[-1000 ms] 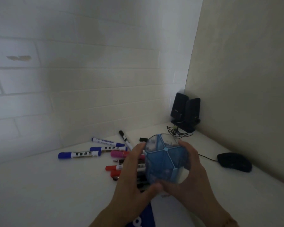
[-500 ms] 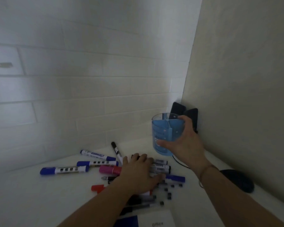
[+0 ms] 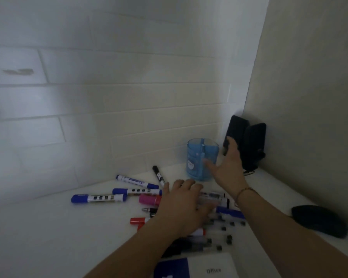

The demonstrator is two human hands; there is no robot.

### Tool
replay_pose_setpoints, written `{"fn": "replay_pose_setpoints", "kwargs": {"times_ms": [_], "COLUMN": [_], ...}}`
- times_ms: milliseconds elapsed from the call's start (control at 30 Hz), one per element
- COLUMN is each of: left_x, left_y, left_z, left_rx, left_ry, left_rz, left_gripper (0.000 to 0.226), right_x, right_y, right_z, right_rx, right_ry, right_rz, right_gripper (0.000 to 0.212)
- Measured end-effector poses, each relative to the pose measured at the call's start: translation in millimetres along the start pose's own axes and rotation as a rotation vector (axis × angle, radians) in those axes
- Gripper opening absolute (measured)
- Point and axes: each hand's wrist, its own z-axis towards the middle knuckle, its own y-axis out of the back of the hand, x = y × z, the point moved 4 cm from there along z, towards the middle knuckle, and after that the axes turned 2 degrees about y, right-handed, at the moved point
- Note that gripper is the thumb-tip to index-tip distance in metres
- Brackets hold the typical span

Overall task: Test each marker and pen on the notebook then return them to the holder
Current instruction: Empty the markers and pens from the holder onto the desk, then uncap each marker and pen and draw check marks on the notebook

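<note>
On the white surface [image 3: 48, 233], the left hand [image 3: 181, 209] rests flat on scattered markers [image 3: 133, 191]. The right hand [image 3: 227, 167], fingers spread, hovers beside the translucent blue plastic holder [image 3: 197, 157]. A careless sweep could roll markers away.

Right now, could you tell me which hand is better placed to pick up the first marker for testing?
The left hand. It already lies on the pile of markers, while the right hand is open beside the blue holder by the wall, farther from them.

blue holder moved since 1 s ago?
Yes. The blue holder went from held over the markers to standing on the desk, beside the black speakers.
</note>
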Motion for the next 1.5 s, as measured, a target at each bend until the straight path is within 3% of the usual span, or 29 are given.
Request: {"fn": "replay_pose_setpoints", "kwargs": {"times_ms": [33, 100, 200, 300, 367, 500, 600, 733, 867, 933, 1033, 1100, 1167, 1233, 1300, 1333, 1367, 1400, 1433, 1467, 1500], "left_x": [1, 1, -14, -35, -42, -41, -34, -16, 23, 48, 89, 111, 119, 116, 111, 112, 111, 111, 113, 113, 115], "left_y": [7, 20, 31, 21, 13, 13, 17, 32, 43, 52, 68, 76, 76, 70, 67, 65, 65, 66, 66, 68, 69], "left_z": [-9, -35, -78, -107, -116, -118, -118, -120, -110, -111, -125, -136, -142, -143, -138, -136, -135, -134, -133, -133, -132], "left_rx": [-0.008, -0.012, 0.012, 0.082, 0.098, 0.063, 0.078, 0.071, -0.015, 0.079, 0.349, 0.460, 0.587, 0.661, 0.620, 0.585, 0.550, 0.510, 0.461, 0.416, 0.392], "left_ry": [0.009, 0.022, -0.011, -0.088, -0.115, -0.090, -0.055, 0.092, 0.263, 0.214, 0.079, 0.055, 0.058, 0.075, 0.102, 0.124, 0.142, 0.166, 0.198, 0.235, 0.250], "left_rz": [-0.031, -0.070, -0.019, 0.084, 0.115, 0.070, -0.036, -0.609, -1.134, -1.296, -1.291, -1.146, -0.907, -0.744, -0.658, -0.653, -0.680, -0.727, -0.782, -0.842, -0.903], "left_gripper": [0.064, 0.054, 0.040, 0.051, 0.057, 0.053, 0.048, 0.029, 0.050, 0.067, 0.091, 0.087, 0.071, 0.053, 0.042, 0.044, 0.059, 0.076, 0.087, 0.093, 0.096], "right_x": [5, 19, 35, 32, 29, 24, 26, 30, 35, 39, 39, 42, 41, 41, 48, 52, 59, 65, 69, 68, 68], "right_y": [13, 36, 56, 71, 77, 90, 96, 102, 98, 94, 87, 82, 79, 84, 79, 72, 65, 51, 37, 21, 5], "right_z": [-13, -54, -127, -172, -179, -177, -181, -178, -184, -188, -199, -206, -211, -216, -218, -224, -236, -257, -281, -286, -286], "right_rx": [-0.035, 0.044, 0.361, 0.592, 0.670, 0.681, 0.729, 0.554, 0.596, 0.653, 0.831, 0.919, 0.967, 1.031, 1.082, 1.072, 1.096, 1.082, 1.077, 1.119, 1.208], "right_ry": [0.036, 0.152, 0.241, 0.149, 0.088, 0.017, 0.054, 0.161, 0.235, 0.285, 0.293, 0.308, 0.327, 0.348, 0.338, 0.410, 0.468, 0.534, 0.678, 0.687, 0.677], "right_rz": [-0.047, -0.140, -0.410, -0.625, -0.555, -0.324, -0.254, -0.248, -0.154, -0.216, -0.395, -0.541, -0.636, -0.608, -0.488, -0.348, -0.246, -0.231, -0.224, -0.218, -0.344], "right_gripper": [0.074, 0.033, 0.008, 0.013, 0.012, 0.042, 0.043, 0.028, 0.019, 0.018, 0.068, 0.097, 0.107, 0.097, 0.082, 0.089, 0.102, 0.101, 0.073, 0.041, 0.043]}}
